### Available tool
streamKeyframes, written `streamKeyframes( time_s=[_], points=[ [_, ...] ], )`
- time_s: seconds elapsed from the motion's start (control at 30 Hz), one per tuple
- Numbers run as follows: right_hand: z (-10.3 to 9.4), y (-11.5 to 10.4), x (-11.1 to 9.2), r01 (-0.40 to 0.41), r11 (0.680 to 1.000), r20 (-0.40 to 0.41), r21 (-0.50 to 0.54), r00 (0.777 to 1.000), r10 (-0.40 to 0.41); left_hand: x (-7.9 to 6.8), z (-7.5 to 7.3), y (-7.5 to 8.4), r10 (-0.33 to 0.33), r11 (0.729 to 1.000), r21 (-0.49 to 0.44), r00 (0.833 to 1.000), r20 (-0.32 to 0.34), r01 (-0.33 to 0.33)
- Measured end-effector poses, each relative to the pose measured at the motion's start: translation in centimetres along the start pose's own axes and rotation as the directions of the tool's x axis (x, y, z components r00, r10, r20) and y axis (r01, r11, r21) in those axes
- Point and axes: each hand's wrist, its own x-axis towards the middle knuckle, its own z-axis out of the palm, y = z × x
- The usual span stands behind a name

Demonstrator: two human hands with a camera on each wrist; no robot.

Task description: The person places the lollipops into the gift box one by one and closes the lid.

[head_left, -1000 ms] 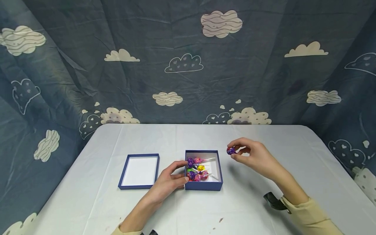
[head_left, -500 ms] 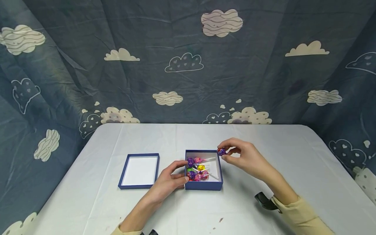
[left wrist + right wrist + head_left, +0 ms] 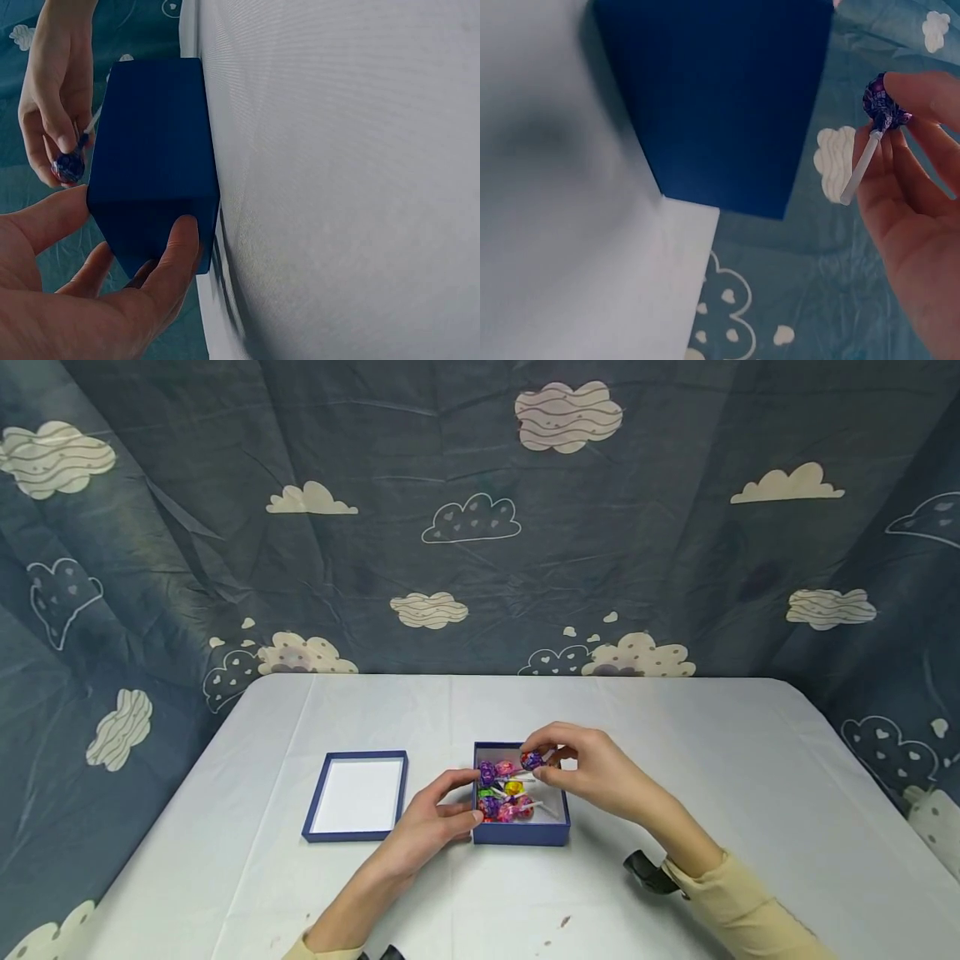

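My right hand (image 3: 592,768) pinches a purple-wrapped lollipop (image 3: 532,761) between thumb and fingertips, over the upper right part of a blue box (image 3: 521,835). In the right wrist view the white stick of this lollipop (image 3: 882,105) points down. Inside the box lie several lollipops (image 3: 507,811) in purple, pink and yellow wrappers, mostly towards the left side. With its fingers fairly straight, my left hand (image 3: 427,827) rests against the box's left side; the left wrist view has its fingertips touching the blue wall (image 3: 154,135).
To the left of the box lies its blue-edged lid (image 3: 356,797), white inside face up. Both are on a white-covered table (image 3: 375,710). A dark cloth with printed clouds (image 3: 480,568) hangs behind the table.
My right hand has moved left with the lollipop, from beside the box to over its inside. The left hand and the lid stay in place.
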Motion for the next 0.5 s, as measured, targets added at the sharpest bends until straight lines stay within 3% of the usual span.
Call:
streamKeyframes(
  time_s=[0.5],
  points=[
    [2.3, 1.2, 2.3, -0.030, 0.998, 0.103, 0.063, 0.994, 0.023, 0.0, -0.1, 0.0, 0.003, 1.000, -0.007, 1.000, 0.024, -0.003]
  ],
)
